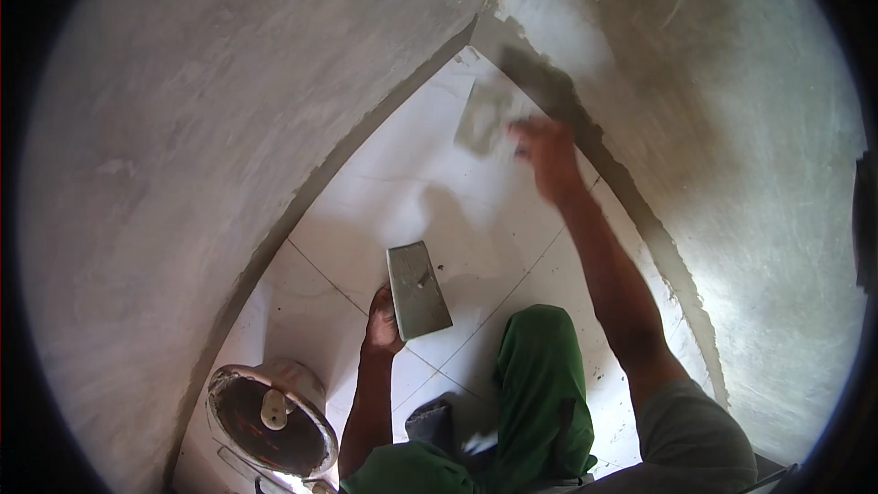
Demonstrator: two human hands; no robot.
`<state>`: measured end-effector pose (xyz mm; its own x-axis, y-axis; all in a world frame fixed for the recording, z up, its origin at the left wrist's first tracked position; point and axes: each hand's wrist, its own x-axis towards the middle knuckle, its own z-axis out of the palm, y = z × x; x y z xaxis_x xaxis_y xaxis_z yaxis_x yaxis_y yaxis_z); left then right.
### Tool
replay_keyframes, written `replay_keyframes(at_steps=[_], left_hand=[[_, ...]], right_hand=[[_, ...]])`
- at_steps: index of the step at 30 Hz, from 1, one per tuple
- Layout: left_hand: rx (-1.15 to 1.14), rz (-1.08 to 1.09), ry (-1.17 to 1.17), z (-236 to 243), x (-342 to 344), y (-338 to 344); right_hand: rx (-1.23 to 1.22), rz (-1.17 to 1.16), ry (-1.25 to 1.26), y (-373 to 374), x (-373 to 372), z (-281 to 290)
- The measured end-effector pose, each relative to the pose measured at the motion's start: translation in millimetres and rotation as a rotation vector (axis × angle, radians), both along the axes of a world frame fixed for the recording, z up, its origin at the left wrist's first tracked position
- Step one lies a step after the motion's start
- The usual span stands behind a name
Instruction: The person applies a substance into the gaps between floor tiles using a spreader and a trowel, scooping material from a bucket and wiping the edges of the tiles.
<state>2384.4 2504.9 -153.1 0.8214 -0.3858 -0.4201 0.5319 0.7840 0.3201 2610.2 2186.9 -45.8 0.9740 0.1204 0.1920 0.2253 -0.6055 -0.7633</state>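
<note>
My left hand (pixel 382 322) is closed on the left edge of a grey-green rectangular board (pixel 419 291), held above the floor. A small dark lump and a few marks show on its face. Farther off, near the corner, my right hand (pixel 551 154) is stretched out, its fingers curled and smeared by motion. At its fingertips is a thin rectangular plate (pixel 483 117), blurred and smeared with grey paste; the hand seems to grip its right side. Just how the fingers meet it is hard to make out. Beside the plate, a dark grey band (pixel 547 82) runs along the right wall's foot.
At lower left stands a round bucket (pixel 320 386) with dark contents and a pale-handled tool (pixel 274 410) inside. Grey plastered walls (pixel 174 119) meet at the far corner. Large white tiles (pixel 352 210) cover the floor. My green-trousered knee (pixel 546 366) is at the bottom.
</note>
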Motion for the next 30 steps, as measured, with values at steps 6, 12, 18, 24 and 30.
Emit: replay_keyframes(at_steps=[6,12,18,24,30], left_hand=[[-0.171,0.15,0.066,14,6,-1],[-0.123,0.145,0.073,61,17,-12],[-0.115,0.155,-0.057,39,21,30],[-0.189,0.064,0.063,-27,-9,15],[-0.26,-0.083,0.096,-37,-13,25]], right_hand=[[-0.095,0.217,-0.301,72,-177,15],[-0.343,0.398,-0.423,73,-218,48],[-0.43,0.198,-0.249,37,-160,44],[-0.661,0.005,-0.276,34,-7,-14],[-0.784,-0.001,-0.18,68,99,-40]])
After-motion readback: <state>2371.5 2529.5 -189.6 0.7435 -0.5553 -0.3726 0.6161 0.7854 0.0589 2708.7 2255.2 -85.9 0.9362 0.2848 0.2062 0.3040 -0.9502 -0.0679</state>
